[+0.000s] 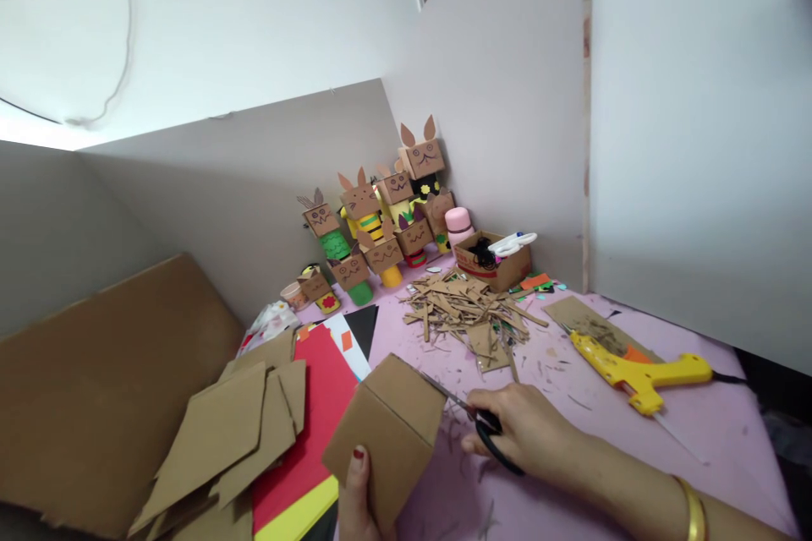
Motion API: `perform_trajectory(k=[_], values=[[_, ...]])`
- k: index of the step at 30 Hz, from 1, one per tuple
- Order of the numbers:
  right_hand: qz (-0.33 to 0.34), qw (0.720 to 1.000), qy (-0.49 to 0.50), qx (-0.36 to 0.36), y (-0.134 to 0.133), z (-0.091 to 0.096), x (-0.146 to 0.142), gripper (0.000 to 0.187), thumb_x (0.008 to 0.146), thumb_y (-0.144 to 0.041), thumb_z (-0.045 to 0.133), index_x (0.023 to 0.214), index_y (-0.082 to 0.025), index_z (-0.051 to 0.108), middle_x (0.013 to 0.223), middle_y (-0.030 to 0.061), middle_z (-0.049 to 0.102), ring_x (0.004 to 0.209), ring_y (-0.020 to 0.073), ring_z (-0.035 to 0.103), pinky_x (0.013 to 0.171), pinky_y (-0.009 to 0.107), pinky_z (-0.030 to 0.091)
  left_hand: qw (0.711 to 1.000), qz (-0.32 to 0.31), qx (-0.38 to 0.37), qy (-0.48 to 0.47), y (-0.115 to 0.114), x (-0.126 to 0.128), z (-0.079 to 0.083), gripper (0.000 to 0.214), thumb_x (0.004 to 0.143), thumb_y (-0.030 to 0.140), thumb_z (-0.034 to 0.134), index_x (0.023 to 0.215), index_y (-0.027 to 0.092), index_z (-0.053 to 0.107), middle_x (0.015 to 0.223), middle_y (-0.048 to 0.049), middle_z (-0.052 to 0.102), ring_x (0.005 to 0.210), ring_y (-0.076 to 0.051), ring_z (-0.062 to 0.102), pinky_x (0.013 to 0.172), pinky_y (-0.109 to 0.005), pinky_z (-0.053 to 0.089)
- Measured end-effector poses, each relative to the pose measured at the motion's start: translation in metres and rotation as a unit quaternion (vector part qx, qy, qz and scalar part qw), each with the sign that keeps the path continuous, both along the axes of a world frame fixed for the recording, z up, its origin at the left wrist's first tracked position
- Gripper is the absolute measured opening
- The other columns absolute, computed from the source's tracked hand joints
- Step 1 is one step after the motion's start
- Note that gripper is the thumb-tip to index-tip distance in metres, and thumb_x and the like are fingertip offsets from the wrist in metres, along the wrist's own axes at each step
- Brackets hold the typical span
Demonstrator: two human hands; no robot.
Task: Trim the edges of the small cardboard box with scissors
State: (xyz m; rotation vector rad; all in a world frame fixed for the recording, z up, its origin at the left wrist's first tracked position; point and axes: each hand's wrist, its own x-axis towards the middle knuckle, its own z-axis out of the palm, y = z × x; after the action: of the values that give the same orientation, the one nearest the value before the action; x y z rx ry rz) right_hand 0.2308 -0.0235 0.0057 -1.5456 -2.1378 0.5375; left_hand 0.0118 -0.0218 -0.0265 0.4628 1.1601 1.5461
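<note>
My left hand [356, 494] grips a folded brown cardboard box [386, 431] from below, thumb on its near face. My right hand [520, 431] is closed round black-handled scissors [473, 418], whose blades reach the box's right upper edge. Both hands are low in the view, over the pink table [698, 431].
Cut cardboard pieces [241, 431] lie on red and yellow paper [310, 439] at the left, beside a big cardboard sheet [95, 389]. A heap of cardboard strips [469, 308], a yellow glue gun [634, 368], a small box with white scissors [498, 258] and several cardboard animal figures [381, 224] stand behind, with white partitions around.
</note>
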Motion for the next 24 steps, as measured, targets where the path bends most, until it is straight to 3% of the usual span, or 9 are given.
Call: perform_trajectory(k=[6, 15, 24], values=[[0.006, 1.0, -0.003, 0.005, -0.004, 0.006, 0.002, 0.021, 0.079, -0.045, 0.063, 0.082, -0.024, 0.067, 0.073, 0.0022, 0.073, 0.066, 0.0189, 0.065, 0.054, 0.024, 0.03, 1.0, 0.008, -0.01, -0.009, -0.001, 0.0, -0.001, 0.067, 0.064, 0.05, 0.071, 0.122, 0.021, 0.056, 0.078, -0.002, 0.074, 0.099, -0.03, 0.065, 0.087, -0.039, 0.052], [-0.004, 0.999, -0.036, 0.026, -0.003, 0.001, -0.001, 0.019, 0.08, -0.041, 0.062, 0.08, -0.023, 0.068, 0.075, 0.0055, 0.076, 0.068, 0.0218, 0.069, 0.053, 0.025, 0.029, 1.0, -0.013, -0.017, -0.021, 0.001, -0.01, -0.004, 0.055, 0.067, 0.046, 0.072, 0.115, 0.022, 0.061, 0.079, -0.0019, 0.074, 0.106, -0.028, 0.063, 0.092, -0.037, 0.05], [-0.013, 0.999, -0.027, 0.028, -0.004, 0.001, -0.003, 0.021, 0.079, -0.04, 0.063, 0.074, -0.021, 0.069, 0.068, 0.0064, 0.075, 0.064, 0.0212, 0.068, 0.051, 0.025, 0.025, 0.998, -0.04, -0.002, -0.055, -0.004, -0.003, 0.004, 0.063, 0.068, 0.045, 0.073, 0.124, 0.023, 0.055, 0.09, -0.0023, 0.076, 0.107, -0.027, 0.063, 0.091, -0.035, 0.05]])
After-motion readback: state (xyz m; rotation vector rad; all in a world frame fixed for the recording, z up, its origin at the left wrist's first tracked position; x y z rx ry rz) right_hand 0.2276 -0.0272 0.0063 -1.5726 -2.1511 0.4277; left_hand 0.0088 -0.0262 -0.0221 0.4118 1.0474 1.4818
